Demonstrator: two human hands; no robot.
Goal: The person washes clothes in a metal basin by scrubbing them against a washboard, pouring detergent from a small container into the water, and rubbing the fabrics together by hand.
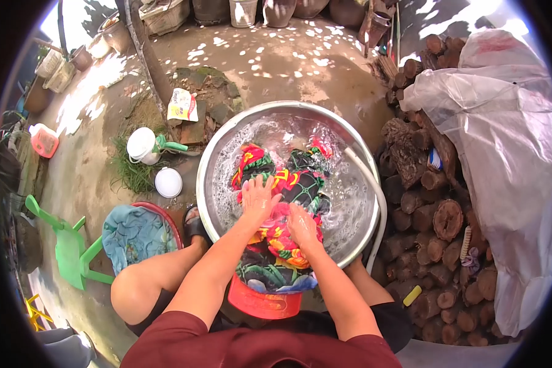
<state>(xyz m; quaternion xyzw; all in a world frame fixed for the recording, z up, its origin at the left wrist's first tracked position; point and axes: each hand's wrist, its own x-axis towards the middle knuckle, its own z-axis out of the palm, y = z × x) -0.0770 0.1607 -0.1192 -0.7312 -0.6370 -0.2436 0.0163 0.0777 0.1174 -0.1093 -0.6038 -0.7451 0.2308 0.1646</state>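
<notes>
A wet patterned cloth in black, red, yellow and green lies partly in soapy water in a wide metal basin. Its near end hangs over the basin's rim above a red plastic tub. My left hand rests on the cloth with its fingers spread and holds nothing. Beside it, my right hand is closed on a bunched red part of the cloth; its fingertips are partly hidden.
A pale hose runs over the basin's right rim. To the left are a red-rimmed tub with blue-green cloth, a green plastic chair, a white bucket and a white lid. Stacked logs line the right side.
</notes>
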